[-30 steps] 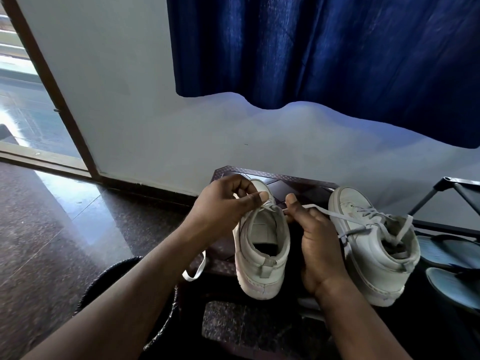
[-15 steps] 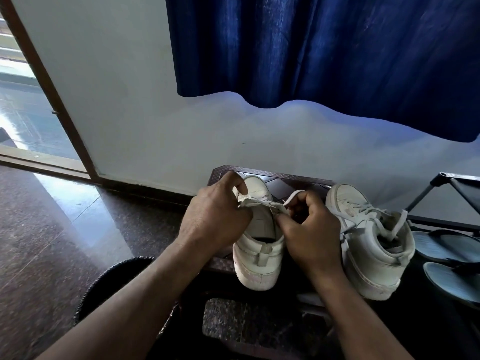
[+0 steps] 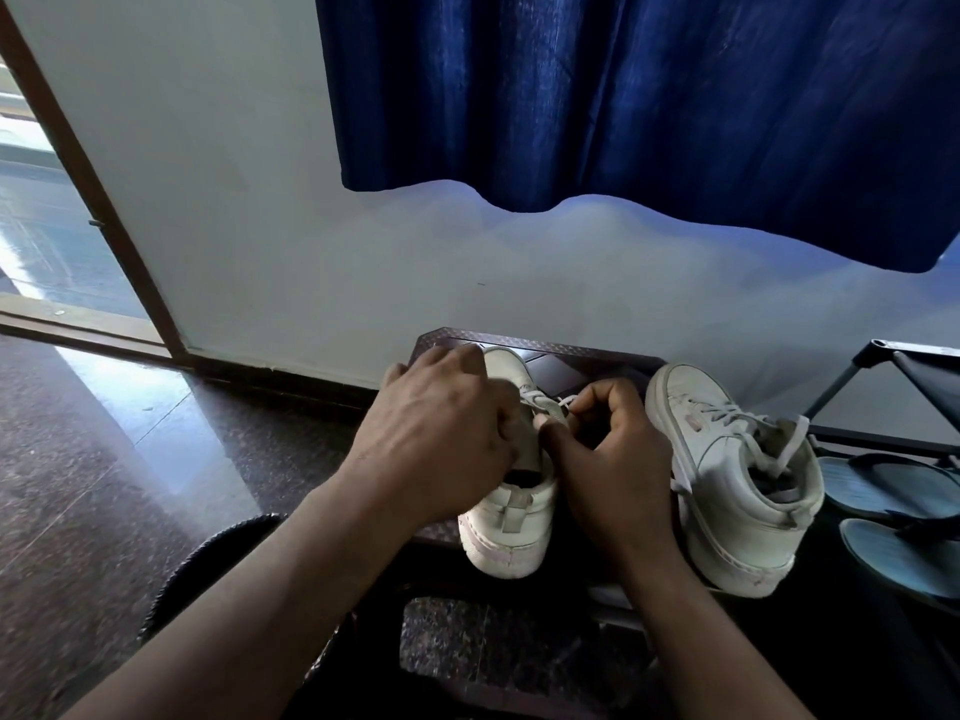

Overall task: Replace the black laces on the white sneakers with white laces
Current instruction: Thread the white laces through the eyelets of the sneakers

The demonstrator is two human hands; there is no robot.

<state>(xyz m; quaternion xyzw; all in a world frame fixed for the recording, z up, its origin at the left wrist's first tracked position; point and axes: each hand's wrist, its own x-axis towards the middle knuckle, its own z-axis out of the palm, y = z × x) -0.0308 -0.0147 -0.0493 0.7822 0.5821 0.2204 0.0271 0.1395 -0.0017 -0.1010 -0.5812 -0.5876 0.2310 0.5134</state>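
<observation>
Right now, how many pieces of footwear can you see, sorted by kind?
White sneakers: 2, the one being laced and the laced one to its right
Blue flip-flops: 2, the farther and the nearer
Total: 4

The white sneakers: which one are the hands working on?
The left sneaker: the left hand and right hand hold its white lace. The right sneaker stands beside it, already laced.
</observation>
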